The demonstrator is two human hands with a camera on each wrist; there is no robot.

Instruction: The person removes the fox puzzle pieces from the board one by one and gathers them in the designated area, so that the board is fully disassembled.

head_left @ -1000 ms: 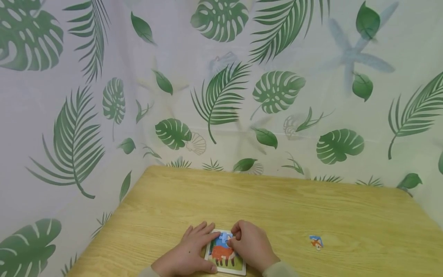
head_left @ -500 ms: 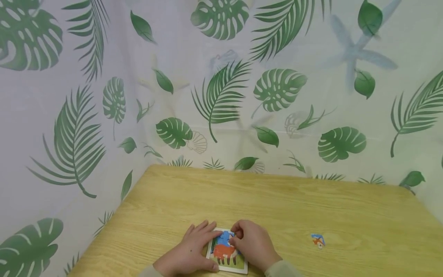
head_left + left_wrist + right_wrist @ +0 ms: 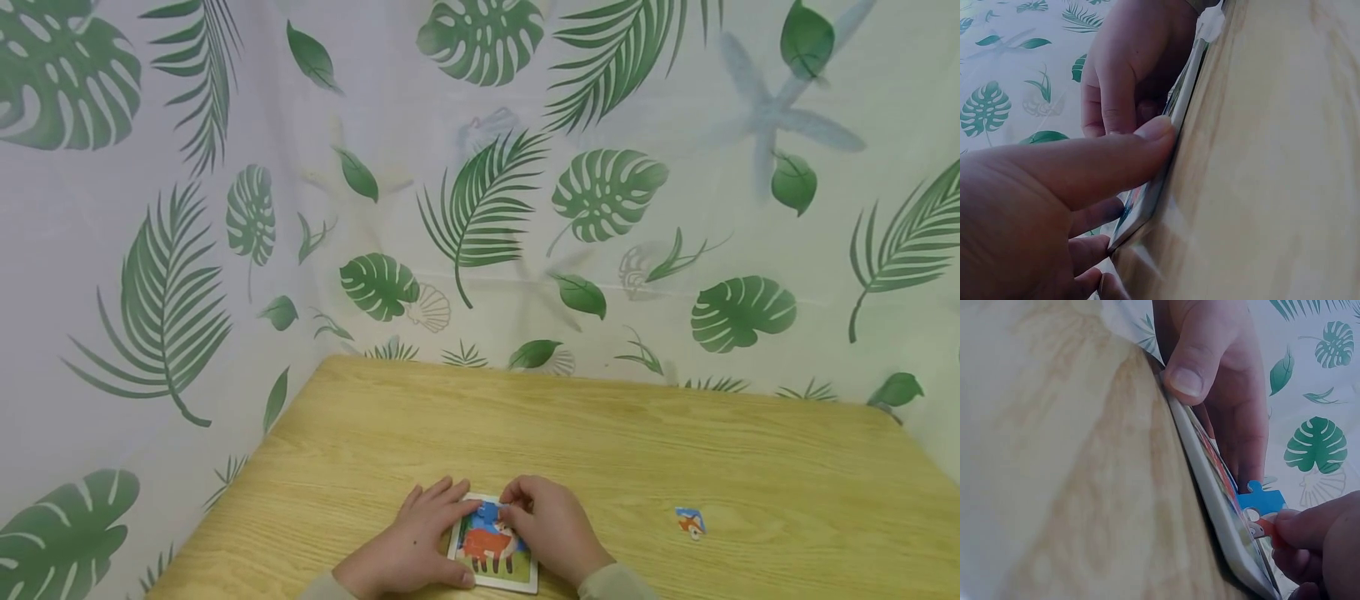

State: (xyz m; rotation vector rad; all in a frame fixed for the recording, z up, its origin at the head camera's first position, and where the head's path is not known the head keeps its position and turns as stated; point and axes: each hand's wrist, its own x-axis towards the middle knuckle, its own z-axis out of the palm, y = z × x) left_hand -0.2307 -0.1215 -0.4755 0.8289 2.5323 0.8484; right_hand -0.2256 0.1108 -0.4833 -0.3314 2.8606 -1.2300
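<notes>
A small jigsaw puzzle in a white-rimmed tray [image 3: 504,587] lies near the front of the table, showing an orange animal with dark legs against blue and green. My left hand [image 3: 412,540] rests along the tray's left side, fingers extended. Its thumb [image 3: 1155,130] presses on the rim, and the index fingertip reaches the blue top part. Between thumb and index finger, my right hand [image 3: 557,529] pinches a blue and orange jigsaw piece [image 3: 1265,501]. That piece stands tilted over the tray's upper right part, partly hidden by the fingers in the head view.
Another jigsaw piece [image 3: 690,522], blue, orange and white, lies alone on the wooden table [image 3: 600,442] to the right of my right hand. A white curtain with green leaf prints [image 3: 487,325] hangs behind the table and along its left side.
The right thumb and fingers shift slightly over the tray's upper right, and more of the animal's orange and white head shows beside them. The left hand stays in place on the tray.
</notes>
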